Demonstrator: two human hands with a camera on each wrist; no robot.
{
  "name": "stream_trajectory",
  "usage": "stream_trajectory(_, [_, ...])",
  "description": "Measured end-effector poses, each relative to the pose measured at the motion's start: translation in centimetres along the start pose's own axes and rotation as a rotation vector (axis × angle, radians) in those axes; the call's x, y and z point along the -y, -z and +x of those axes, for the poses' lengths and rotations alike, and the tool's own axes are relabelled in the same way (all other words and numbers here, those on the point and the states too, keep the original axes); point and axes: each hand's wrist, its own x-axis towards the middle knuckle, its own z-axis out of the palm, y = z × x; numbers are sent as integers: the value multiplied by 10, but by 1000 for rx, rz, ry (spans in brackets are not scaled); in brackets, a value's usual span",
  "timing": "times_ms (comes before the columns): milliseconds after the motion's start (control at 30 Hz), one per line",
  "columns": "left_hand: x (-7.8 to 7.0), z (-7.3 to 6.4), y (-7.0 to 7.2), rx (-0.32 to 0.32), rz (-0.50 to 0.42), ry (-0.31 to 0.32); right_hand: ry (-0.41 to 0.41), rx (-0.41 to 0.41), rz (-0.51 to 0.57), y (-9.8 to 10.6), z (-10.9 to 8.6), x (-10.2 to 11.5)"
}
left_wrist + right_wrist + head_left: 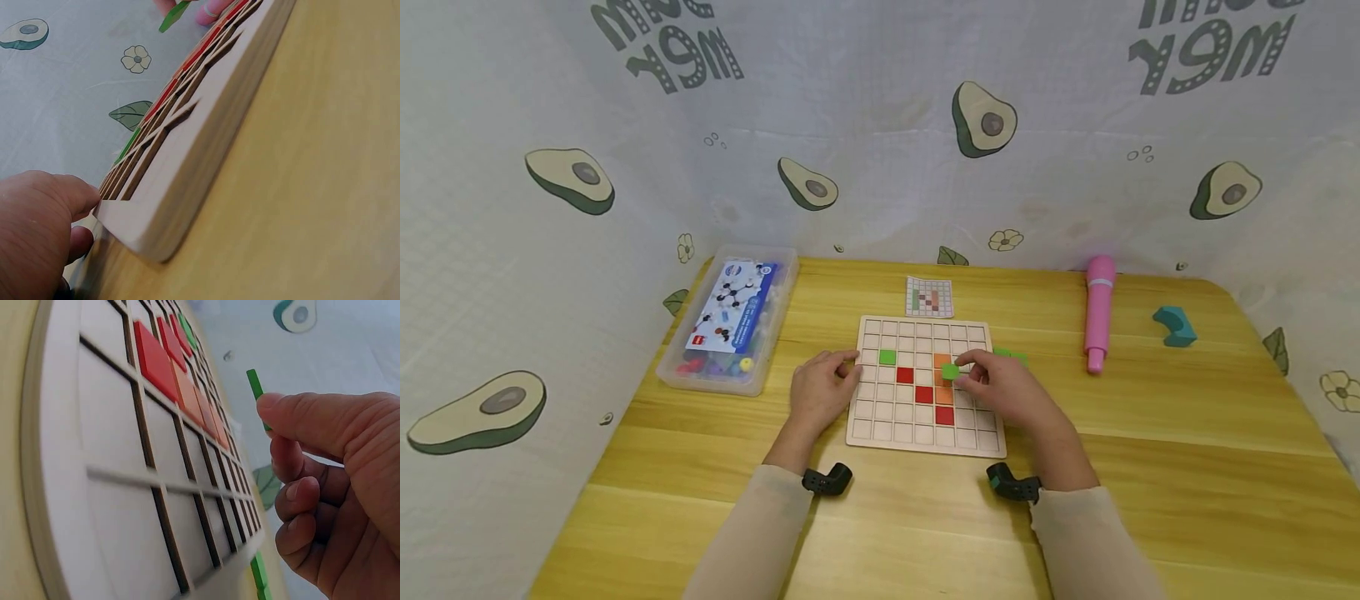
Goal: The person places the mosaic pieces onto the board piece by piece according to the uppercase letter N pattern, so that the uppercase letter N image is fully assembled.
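Observation:
A square wooden grid board [883,409] lies on the table in front of me. My left hand [820,392] touches its left edge with thumb and fingertips. Between thumb and index finger, my right hand [1007,387] pinches a green square tile [950,372], above the board. In the right wrist view this green tile [253,384] is seen edge-on, clear of the grid. Set in the grid are a green tile [887,357], three red tiles [924,394] in a diagonal and a column of orange tiles [943,396], partly covered by the held tile.
Loose green tiles [1013,356] lie beyond the board's right edge, partly behind my right hand. A small pattern card [929,300] sits behind the board. At left stands a clear plastic box [730,317]; at right lie a pink microphone-shaped toy [1098,312] and a teal arch block [1176,327].

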Motion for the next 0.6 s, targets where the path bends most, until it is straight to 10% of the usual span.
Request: stream_trajectory(600, [1, 1, 0, 0, -5, -14, 45, 33, -25, -42, 26, 34])
